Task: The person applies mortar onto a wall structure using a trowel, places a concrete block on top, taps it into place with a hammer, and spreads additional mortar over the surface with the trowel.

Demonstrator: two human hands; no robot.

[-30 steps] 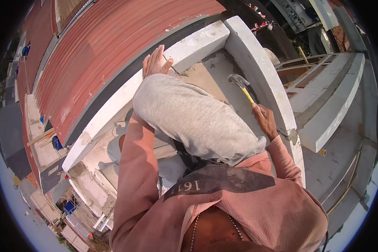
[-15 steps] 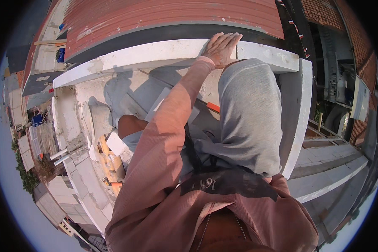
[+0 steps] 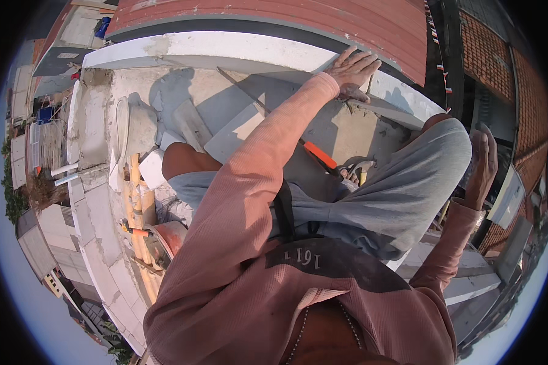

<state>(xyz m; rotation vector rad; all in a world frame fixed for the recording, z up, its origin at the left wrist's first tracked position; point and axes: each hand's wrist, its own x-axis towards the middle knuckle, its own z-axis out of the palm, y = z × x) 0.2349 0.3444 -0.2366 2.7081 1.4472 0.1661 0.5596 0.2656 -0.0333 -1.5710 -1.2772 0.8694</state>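
My left hand (image 3: 353, 74) rests on the white block wall (image 3: 243, 50), fingers spread over its top edge, holding nothing. Beyond my raised right knee, my right hand (image 3: 483, 165) is up with its fingers stretched out and nothing visible in it. Below my left forearm lies a long thin tool with a dark blade and an orange part (image 3: 321, 155); my arm hides its middle. Near it are a pale flat block (image 3: 237, 131) and a smaller grey slab (image 3: 192, 125). Neither hand touches these.
Beyond the wall slopes a red corrugated roof (image 3: 274, 24). Bamboo poles (image 3: 137, 201), a reddish bucket (image 3: 169, 236) and a whitish container (image 3: 134, 128) stand to my left. A lower block ledge (image 3: 469, 286) is at the right, with tiled roofs (image 3: 484, 55) farther out.
My left hand has shifted right along the wall top. My right knee has swung outward to the right, uncovering the floor between my legs. My right hand has come into view.
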